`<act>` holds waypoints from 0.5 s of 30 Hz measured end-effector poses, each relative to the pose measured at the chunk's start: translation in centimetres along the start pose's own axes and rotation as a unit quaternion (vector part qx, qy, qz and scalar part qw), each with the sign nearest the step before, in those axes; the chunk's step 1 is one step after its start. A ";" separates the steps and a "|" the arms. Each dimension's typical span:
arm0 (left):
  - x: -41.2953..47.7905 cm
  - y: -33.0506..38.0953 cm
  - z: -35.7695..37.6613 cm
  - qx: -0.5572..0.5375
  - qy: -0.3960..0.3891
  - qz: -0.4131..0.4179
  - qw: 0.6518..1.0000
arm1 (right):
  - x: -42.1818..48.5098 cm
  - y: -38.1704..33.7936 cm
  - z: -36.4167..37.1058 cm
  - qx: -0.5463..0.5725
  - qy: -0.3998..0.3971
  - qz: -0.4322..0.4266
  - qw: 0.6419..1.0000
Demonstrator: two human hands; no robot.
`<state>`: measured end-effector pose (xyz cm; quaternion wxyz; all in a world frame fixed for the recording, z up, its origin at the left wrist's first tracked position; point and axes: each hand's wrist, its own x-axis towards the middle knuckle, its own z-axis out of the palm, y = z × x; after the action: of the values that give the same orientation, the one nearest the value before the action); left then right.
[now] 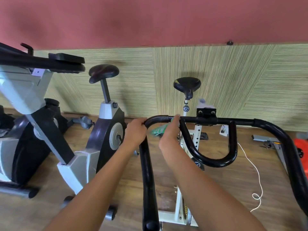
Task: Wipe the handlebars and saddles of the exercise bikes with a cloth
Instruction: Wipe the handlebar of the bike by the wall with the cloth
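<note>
A white exercise bike stands right in front of me, with black handlebars [241, 121] that spread wide and a black saddle [187, 84] behind them. My left hand [135, 130] grips the left bend of the bar. My right hand [170, 133] holds a green cloth [157, 130] against the crossbar just right of that bend; most of the cloth is hidden behind the hand. To the left stands a grey and black bike with its own dark saddle [103, 72] and black handlebars [41, 63].
A woven green panel wall [233, 77] runs behind the bikes, below a red wall. The floor is wood [233, 180]. A white cord [256, 177] lies on it at the right, near a grey metal frame [266, 139] and an orange object [301, 152].
</note>
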<state>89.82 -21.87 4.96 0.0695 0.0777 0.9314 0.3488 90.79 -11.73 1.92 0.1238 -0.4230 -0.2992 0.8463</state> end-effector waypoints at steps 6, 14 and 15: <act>1.0 -0.3 -0.6 -0.061 -0.011 -0.028 0.998 | 0.4 1.0 4.1 -0.125 0.035 -0.035 0.991; 2.5 -1.8 -0.7 -0.113 -0.049 -0.053 0.991 | -1.3 2.7 1.9 -0.397 -0.152 -0.002 0.905; 2.7 -1.8 -0.8 -0.115 -0.054 -0.062 0.990 | -1.8 2.4 1.7 -0.426 -0.163 0.001 0.890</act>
<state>86.90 -23.17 4.15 0.1495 0.0303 0.8832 0.4435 90.62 -15.16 2.37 -0.1197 -0.2918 -0.6462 0.6950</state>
